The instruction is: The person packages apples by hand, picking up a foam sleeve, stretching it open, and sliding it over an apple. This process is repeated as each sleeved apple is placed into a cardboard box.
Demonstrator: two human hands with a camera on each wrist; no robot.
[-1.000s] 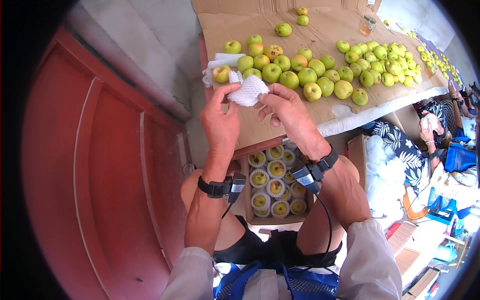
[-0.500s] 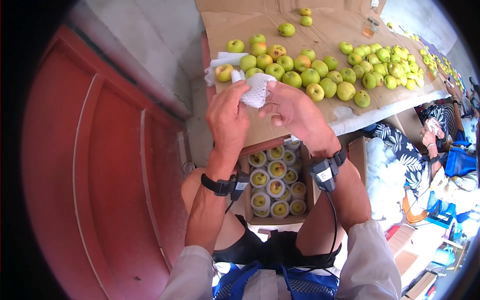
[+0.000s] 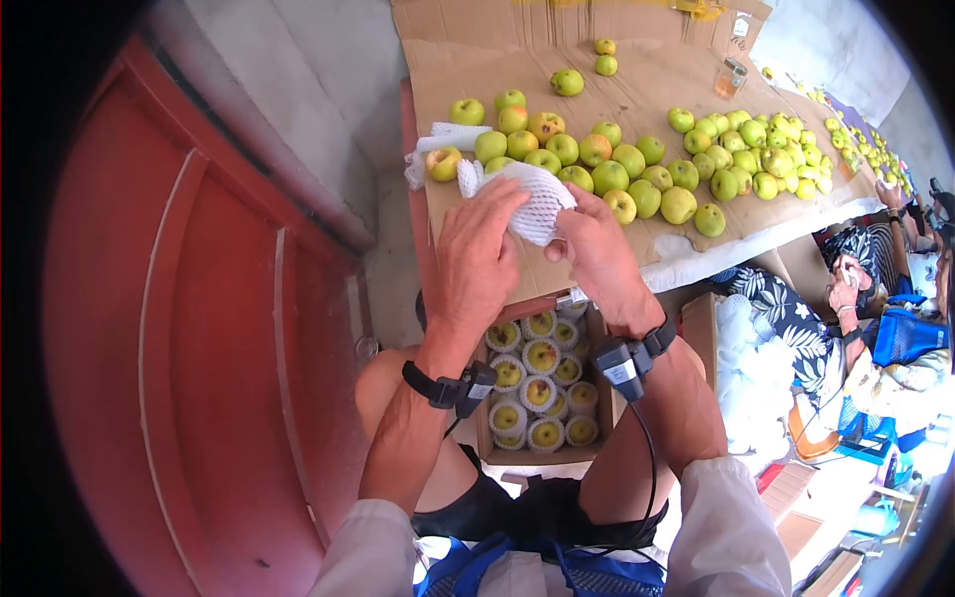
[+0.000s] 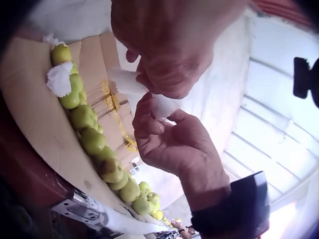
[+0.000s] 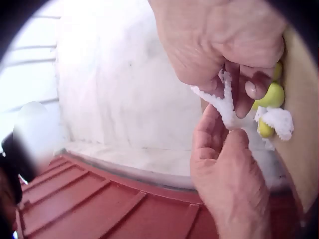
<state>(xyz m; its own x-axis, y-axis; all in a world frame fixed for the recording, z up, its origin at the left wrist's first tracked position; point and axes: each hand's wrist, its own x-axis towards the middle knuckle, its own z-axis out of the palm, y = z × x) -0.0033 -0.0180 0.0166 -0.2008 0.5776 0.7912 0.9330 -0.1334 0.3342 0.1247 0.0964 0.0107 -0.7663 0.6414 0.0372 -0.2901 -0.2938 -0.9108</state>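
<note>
A white foam net (image 3: 542, 206) is stretched between both hands above the table's near edge. My left hand (image 3: 477, 254) pinches its left side, and my right hand (image 3: 605, 261) grips the right side with thumb and fingers. From the right wrist, the foam net (image 5: 225, 107) spreads into a V between the right hand (image 5: 224, 42) above and the left hand (image 5: 227, 172) below. In the left wrist view the hands partly hide the foam net (image 4: 164, 106). Just beyond them, green apples (image 3: 610, 177) lie in rows on cardboard (image 3: 477, 224).
A box (image 3: 483, 438) of apples in foam nets stands below the table edge, between the knees. More white foam (image 3: 456, 130) lies at the table's left. A glass jar (image 3: 730, 78) stands farther back. Another person (image 3: 846, 289) sits at right; a red door (image 3: 219, 328) is at left.
The foam net has shifted right and slightly nearer, and looks wider. My left hand has moved right with it, its fingers now over the net's near side. The right fingers have closed in on the net.
</note>
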